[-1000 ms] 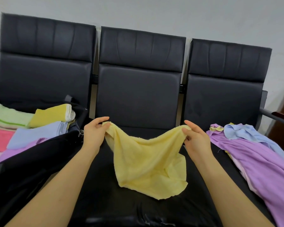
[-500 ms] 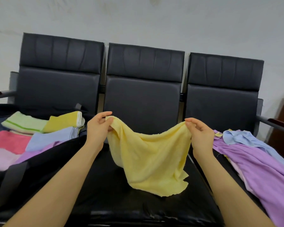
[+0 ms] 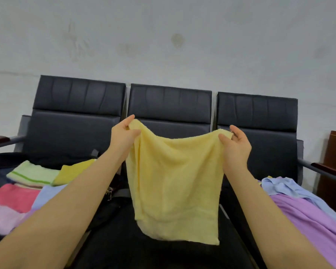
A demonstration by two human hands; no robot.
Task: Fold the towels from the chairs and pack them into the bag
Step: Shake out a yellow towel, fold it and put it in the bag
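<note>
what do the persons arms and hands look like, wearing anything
Both forearms are bare from the bottom edge of the picture to the wrists, with no sleeves in view. The left hand and right hand wear no gloves, and no watch, bracelet or ring shows. Fingernails look short and unpainted.

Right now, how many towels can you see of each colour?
Yellow: 2, one held, one folded
Green: 1
Pink: 2, one dark, one pale
Blue: 2, left, right
Purple: 1
Total: 8 in plain view
</note>
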